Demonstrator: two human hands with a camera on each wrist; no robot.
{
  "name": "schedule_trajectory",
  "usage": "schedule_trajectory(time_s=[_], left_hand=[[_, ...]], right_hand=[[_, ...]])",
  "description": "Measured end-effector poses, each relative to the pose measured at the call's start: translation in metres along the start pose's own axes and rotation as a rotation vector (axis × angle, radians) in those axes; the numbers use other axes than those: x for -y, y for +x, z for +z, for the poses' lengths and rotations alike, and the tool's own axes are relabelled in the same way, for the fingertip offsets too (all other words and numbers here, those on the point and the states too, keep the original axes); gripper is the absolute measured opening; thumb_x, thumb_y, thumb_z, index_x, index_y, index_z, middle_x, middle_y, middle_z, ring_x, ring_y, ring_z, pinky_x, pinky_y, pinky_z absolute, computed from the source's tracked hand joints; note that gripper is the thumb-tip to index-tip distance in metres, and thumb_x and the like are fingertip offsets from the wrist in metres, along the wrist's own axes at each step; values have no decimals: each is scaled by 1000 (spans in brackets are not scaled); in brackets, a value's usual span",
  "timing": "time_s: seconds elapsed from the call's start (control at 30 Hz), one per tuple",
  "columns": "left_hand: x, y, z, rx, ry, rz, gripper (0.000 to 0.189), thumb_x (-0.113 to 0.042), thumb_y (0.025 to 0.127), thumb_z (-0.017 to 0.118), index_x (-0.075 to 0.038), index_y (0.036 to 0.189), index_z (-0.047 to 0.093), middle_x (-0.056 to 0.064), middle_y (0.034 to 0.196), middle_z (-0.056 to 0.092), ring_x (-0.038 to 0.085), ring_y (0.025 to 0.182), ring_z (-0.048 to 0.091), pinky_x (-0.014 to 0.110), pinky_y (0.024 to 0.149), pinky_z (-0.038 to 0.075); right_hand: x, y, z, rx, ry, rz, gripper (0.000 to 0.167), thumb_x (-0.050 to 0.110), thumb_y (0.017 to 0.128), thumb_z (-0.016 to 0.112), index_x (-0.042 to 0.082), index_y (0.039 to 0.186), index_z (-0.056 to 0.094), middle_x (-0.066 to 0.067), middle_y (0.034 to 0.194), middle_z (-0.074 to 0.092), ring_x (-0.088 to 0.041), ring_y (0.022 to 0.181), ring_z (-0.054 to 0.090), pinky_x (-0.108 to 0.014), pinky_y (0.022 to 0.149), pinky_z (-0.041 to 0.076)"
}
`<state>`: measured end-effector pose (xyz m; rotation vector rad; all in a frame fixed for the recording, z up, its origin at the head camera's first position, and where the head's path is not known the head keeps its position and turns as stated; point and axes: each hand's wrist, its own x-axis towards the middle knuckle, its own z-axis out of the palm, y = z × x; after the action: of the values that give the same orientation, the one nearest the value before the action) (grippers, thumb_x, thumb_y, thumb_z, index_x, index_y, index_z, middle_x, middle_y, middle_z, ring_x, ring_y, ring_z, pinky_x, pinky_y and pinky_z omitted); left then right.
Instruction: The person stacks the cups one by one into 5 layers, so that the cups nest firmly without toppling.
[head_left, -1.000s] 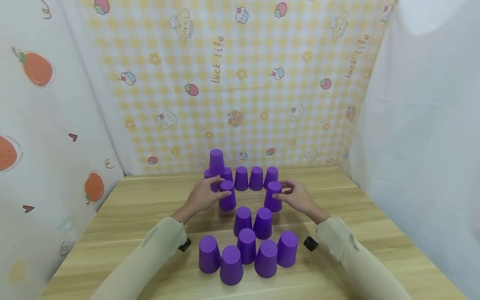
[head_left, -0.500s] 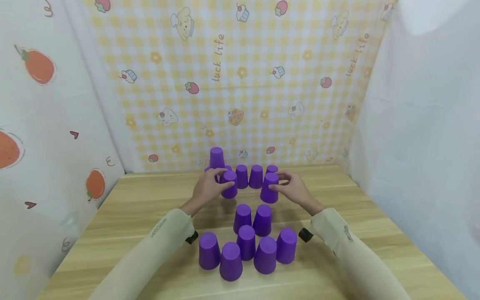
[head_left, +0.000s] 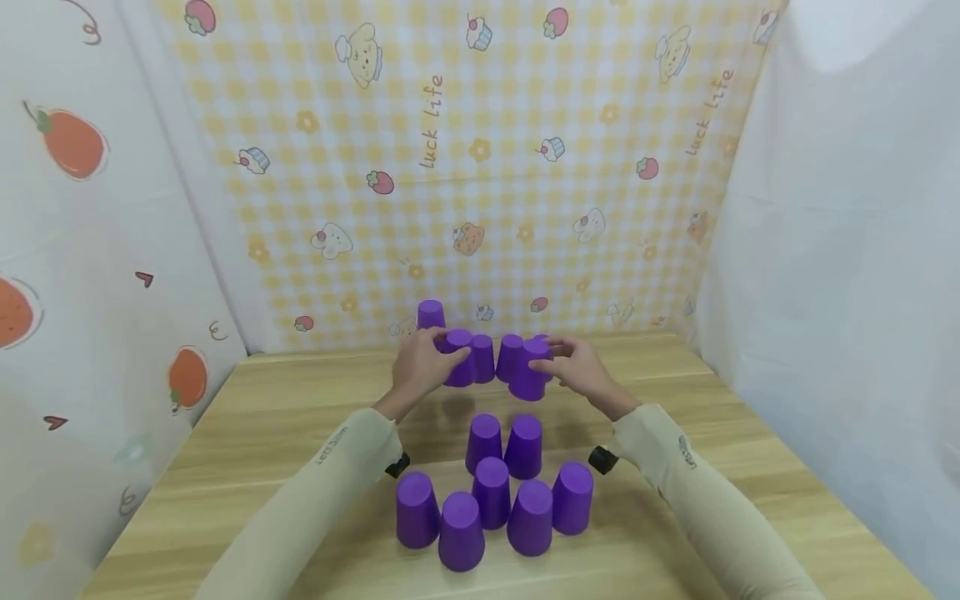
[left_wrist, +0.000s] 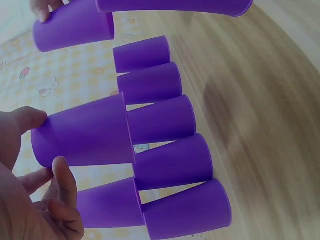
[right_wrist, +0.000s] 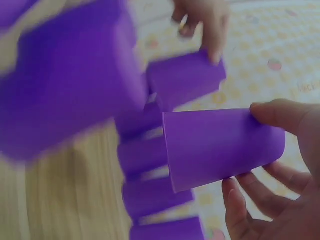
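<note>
My left hand (head_left: pixel 420 367) pinches an upside-down purple cup (head_left: pixel 460 360) between thumb and fingers near its base. That cup is raised off the table, by the back row of purple cups (left_wrist: pixel 162 120); whether it touches them I cannot tell. One cup (head_left: pixel 431 314) stands atop the left end of this row, partly behind my left hand. In my right hand (head_left: pixel 581 371) is another upside-down purple cup (right_wrist: pixel 215 147), gripped by thumb and fingertips. It hangs in the air before the row's right end, hiding part of it.
Two upside-down purple cups (head_left: pixel 523 446) stand mid-table on the wooden tabletop (head_left: pixel 300 400). Nearer me are several more (head_left: pixel 461 531), loosely grouped. A yellow checked cloth (head_left: pixel 480 200) hangs behind the table, with white cloths at both sides.
Both hands have lifted their cups and carried them away from me toward the back row. The two held cups are now closer together. The cups standing in front have stayed put.
</note>
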<state>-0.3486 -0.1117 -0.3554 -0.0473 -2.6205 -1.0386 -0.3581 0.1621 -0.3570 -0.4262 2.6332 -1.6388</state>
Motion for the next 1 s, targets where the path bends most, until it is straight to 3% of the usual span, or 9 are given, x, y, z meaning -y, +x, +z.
schedule_trajectory(time_s=[0.17,0.33,0.47,0.83,1.0], left_hand=[[-11,6,-3,-27,2,-4,56,-46,82,77,-11,126,66,8,122,69,28,106,66,44,79,55],[-20,14,-7,-22,17,-9,51,-43,84,77,-12,124,68,7,119,70,26,98,69,40,72,56],[-25,19,-4,-23,23,-13,49,-41,85,77,-12,123,68,8,118,71,26,95,70,40,70,56],[-25,23,8,-41,28,-80,49,-41,88,74,-14,128,65,7,125,68,29,106,66,49,84,53],[-29,27,15,-50,-7,-65,48,-38,89,74,-14,129,64,7,125,67,29,109,65,49,87,53]], right_hand=[[16,0,3,24,35,21,62,28,82,82,7,134,56,-20,127,61,-29,94,69,-42,79,58],[26,10,9,13,39,5,60,23,83,81,3,134,55,-22,129,60,-36,108,65,-48,90,55],[28,20,11,-16,5,6,58,23,83,80,4,132,57,-21,125,63,-37,111,63,-49,93,53],[27,43,27,-56,-22,-33,57,23,84,80,3,133,58,-22,128,62,-39,118,59,-50,97,50],[18,52,30,-82,-27,-19,56,23,85,79,3,133,57,-23,129,62,-39,118,60,-49,96,51]])
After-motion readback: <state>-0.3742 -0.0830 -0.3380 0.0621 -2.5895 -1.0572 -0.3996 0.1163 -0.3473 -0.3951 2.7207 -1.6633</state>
